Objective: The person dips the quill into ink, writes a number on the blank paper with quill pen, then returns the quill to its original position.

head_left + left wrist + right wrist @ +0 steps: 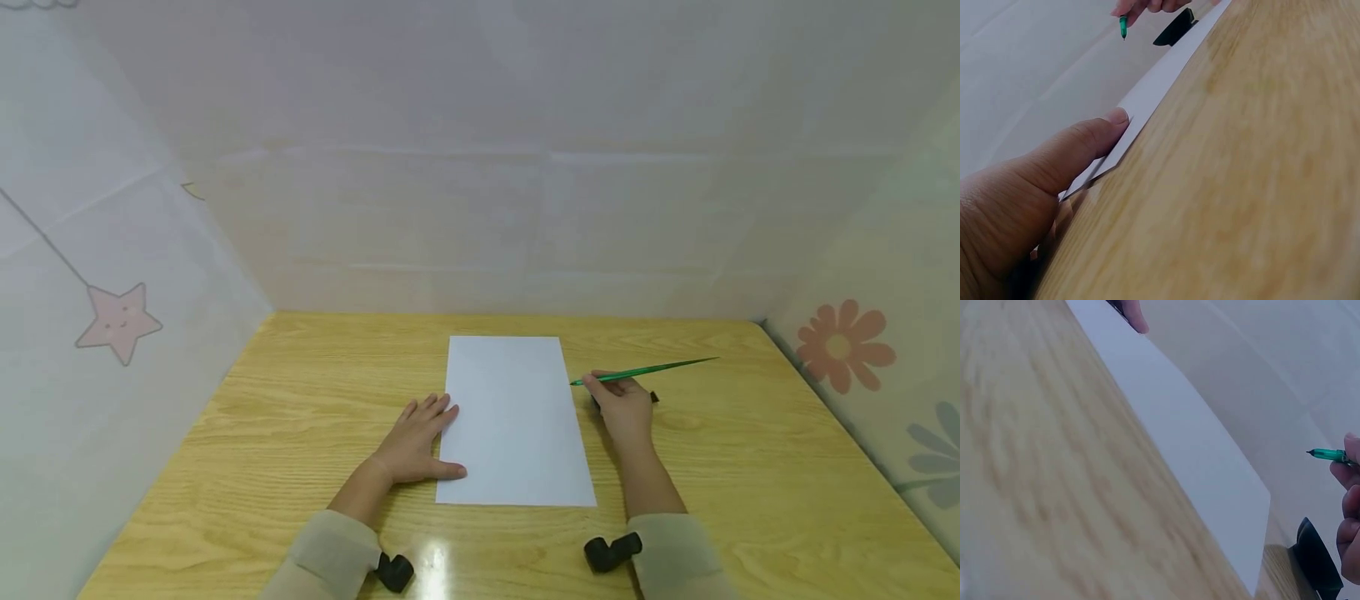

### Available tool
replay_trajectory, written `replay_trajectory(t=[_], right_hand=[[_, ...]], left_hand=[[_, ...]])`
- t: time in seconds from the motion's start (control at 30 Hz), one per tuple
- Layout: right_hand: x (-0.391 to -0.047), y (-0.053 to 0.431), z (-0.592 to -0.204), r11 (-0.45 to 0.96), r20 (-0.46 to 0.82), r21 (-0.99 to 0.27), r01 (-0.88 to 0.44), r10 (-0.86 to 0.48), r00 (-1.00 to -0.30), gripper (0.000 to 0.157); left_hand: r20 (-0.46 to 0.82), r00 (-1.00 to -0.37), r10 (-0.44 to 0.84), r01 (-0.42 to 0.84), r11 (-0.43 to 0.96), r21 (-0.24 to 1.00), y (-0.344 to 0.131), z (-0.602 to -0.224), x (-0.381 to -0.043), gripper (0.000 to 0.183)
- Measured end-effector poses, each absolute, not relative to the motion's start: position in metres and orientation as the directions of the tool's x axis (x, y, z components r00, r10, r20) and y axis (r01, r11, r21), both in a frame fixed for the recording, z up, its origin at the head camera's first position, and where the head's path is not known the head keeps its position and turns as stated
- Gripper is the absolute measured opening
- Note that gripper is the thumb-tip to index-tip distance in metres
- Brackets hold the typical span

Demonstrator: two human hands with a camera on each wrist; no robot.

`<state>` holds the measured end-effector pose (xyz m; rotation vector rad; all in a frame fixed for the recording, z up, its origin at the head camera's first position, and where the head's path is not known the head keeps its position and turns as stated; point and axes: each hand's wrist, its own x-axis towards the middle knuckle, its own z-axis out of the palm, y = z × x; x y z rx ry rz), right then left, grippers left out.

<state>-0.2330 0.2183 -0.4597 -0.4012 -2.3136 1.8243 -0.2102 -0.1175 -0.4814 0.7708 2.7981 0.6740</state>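
A blank white sheet of paper point(513, 425) lies on the wooden table. My left hand point(412, 442) rests at its left edge with fingers spread, and the thumb point(1100, 131) presses on the sheet near the lower corner. Just beyond the right edge of the paper, my right hand point(622, 408) pinches a green pen point(652, 368) between thumb and fingers. The pen has a long tapered tail pointing right, and its dark tip point(1311, 452) points toward the paper, held above the table. Beneath the right hand stands a small black object point(1316, 559), partly hidden by that hand in the head view.
The yellow wood-grain table point(300, 400) reaches back to a pale cloth backdrop point(420, 225). Side cloths carry a printed pink star point(120, 322) on the left and a red flower point(846, 346) on the right. Black wrist mounts point(611, 552) stick out from the sleeves.
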Motion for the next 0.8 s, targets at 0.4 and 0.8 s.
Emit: replay_trajectory(t=[0.4, 0.8], right_hand=[[-0.244, 0.188, -0.463, 0.220, -0.022, -0.972, 0.086, 0.280, -0.960, 0.043], [-0.262, 0.167, -0.472, 0.177, 0.009, -0.983, 0.049, 0.312, -0.950, 0.038]], left_hand=[[-0.035, -0.854, 0.518, 0.447, 0.767, 0.460, -0.117, -0.481, -0.211, 0.098], [-0.044, -0.860, 0.508, 0.439, 0.781, 0.444, -0.115, -0.480, -0.209, 0.098]])
